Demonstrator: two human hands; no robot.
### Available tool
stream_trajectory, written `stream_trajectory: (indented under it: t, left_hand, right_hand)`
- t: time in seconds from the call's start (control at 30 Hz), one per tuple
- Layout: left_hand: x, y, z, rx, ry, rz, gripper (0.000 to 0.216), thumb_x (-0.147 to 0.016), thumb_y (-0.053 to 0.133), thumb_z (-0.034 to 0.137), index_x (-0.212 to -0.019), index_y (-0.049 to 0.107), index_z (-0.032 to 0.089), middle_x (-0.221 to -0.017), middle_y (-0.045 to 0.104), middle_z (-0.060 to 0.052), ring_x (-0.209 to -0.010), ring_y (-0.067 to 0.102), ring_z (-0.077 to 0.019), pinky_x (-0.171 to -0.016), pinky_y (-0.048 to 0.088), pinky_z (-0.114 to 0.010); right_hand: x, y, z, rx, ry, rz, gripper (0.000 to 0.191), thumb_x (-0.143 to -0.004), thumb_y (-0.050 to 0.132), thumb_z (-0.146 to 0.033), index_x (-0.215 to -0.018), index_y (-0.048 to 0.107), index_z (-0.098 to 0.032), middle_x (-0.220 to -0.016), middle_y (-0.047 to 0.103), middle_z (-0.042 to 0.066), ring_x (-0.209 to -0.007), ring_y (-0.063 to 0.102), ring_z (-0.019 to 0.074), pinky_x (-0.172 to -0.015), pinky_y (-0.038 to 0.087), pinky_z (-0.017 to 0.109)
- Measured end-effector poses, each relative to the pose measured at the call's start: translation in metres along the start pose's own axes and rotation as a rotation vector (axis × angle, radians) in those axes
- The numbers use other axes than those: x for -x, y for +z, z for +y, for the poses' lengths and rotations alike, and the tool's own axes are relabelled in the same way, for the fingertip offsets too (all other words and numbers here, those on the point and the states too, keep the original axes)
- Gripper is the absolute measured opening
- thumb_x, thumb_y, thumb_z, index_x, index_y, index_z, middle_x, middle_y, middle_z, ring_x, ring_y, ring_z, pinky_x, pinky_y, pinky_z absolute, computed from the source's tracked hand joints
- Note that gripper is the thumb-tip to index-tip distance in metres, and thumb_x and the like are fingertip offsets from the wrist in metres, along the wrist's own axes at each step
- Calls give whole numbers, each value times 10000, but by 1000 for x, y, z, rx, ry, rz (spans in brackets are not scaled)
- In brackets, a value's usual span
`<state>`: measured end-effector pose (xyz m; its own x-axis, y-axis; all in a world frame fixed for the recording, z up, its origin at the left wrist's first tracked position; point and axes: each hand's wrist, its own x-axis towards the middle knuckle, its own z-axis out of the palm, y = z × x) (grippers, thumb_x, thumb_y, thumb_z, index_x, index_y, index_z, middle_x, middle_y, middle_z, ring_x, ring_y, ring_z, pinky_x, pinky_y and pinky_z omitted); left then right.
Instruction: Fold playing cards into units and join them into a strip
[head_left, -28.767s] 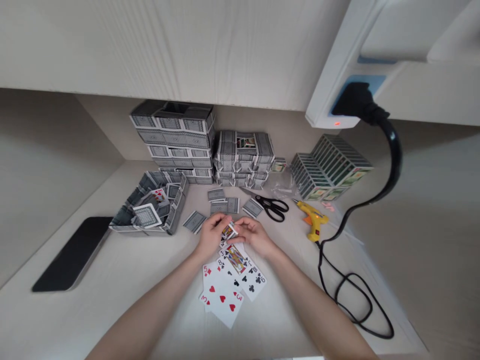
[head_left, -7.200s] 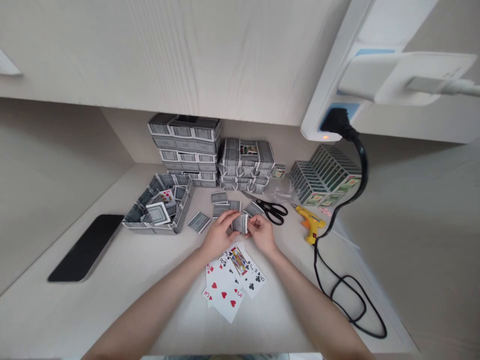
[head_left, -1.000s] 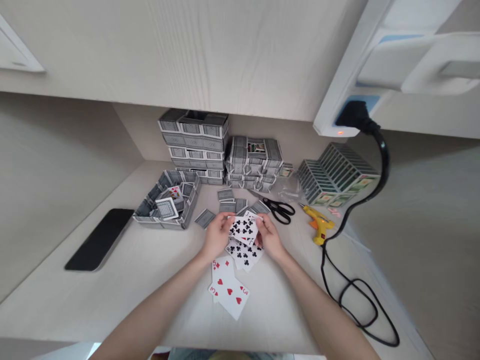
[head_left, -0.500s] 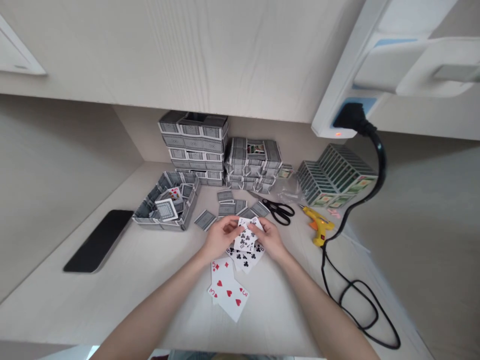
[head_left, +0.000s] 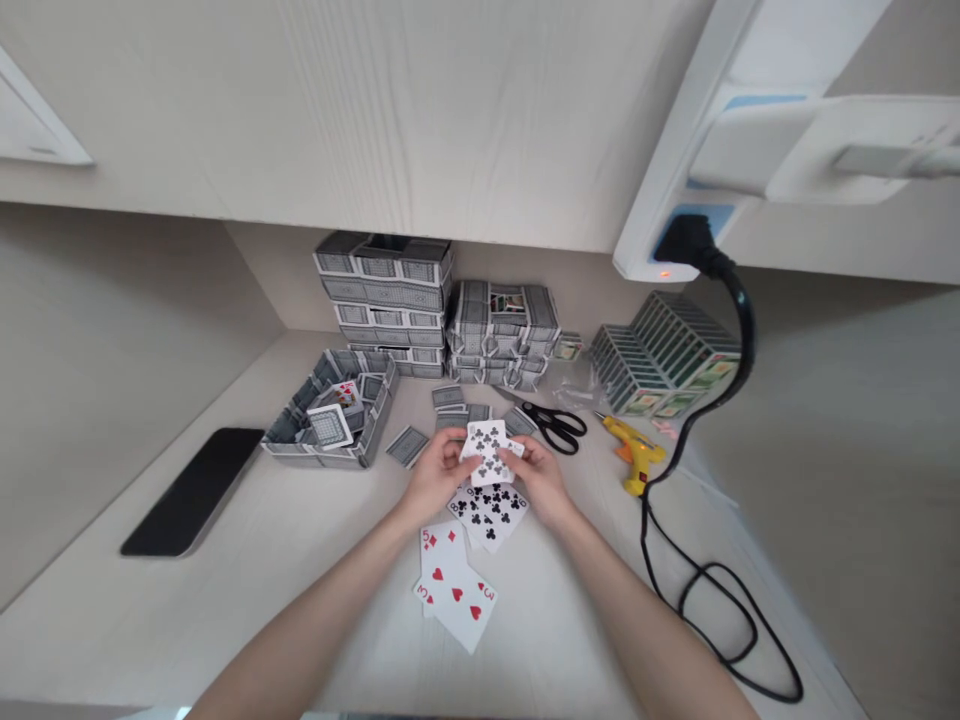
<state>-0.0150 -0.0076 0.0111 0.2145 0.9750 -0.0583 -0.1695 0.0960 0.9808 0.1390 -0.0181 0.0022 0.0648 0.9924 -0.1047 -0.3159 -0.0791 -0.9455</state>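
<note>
Between both hands, face up, are a few playing cards [head_left: 487,445], with a card of many clubs on top. My left hand [head_left: 440,473] pinches their left side, thumb on the face. My right hand [head_left: 541,480] grips their right side, where another card's corner sticks out. Just below the hands, black club cards [head_left: 489,518] lie fanned on the desk. Nearer to me, red cards [head_left: 454,590] overlap, a three of hearts and a five of diamonds among them. Several face-down cards [head_left: 407,446] lie beyond the hands.
A box made of cards [head_left: 360,455] with loose cards inside stands left, near a phone [head_left: 191,492]. Card-built boxes [head_left: 394,290] are stacked behind. Black-handled scissors [head_left: 559,425], a yellow glue gun [head_left: 637,455] and its looping black cable [head_left: 742,650] lie right. A power strip [head_left: 645,235] hangs above.
The held cards have shifted: a card of clubs now covers the jack and ten corners that showed at the top. More of the fanned cards below is visible. The view has shifted slightly.
</note>
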Motion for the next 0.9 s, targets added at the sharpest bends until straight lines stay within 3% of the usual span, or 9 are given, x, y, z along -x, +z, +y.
stream_trajectory:
  t: [0.1,0.27,0.53,0.8,0.9]
  left_hand:
    - [3,2,-3,-52,-96,-158,360,-617,696,330,-883,550,137,-759,635,-30,-631,587,-131,-589,482,-253]
    - [-3,-8,-2,-222,-12,-26,292,-686,616,411,-730,618,122,-651,612,-20,-589,540,-129,-527,412,-219]
    - [-10,-17,-4,-227,-85,57,331,-633,656,443,-652,620,114,-591,582,-11,-529,480,-107,-477,351,-200]
    - [-10,-17,4,-210,-114,76,411,-614,650,508,-526,536,122,-435,401,55,-423,321,-52,-405,227,-180]
    - [-11,-19,7,-221,-131,39,401,-597,662,506,-546,560,122,-427,395,59,-415,312,-50,-402,212,-184]
  right_hand:
    - [-2,0,0,-19,-55,38,301,-576,741,-333,-783,590,-175,-703,653,-4,-606,571,125,-587,447,242]
    - [-1,0,4,52,-57,-48,281,-600,724,-359,-766,589,-177,-685,660,3,-593,581,138,-569,449,249]
    - [-1,-1,7,137,3,-124,327,-629,688,-427,-828,605,-181,-652,673,8,-609,624,175,-579,475,279]
    - [-1,0,6,98,17,-159,334,-606,719,-360,-847,567,-186,-679,684,-5,-605,632,158,-609,480,275]
    - [-2,-1,7,101,7,-142,322,-605,720,-347,-833,564,-183,-693,687,2,-620,635,160,-621,480,278]
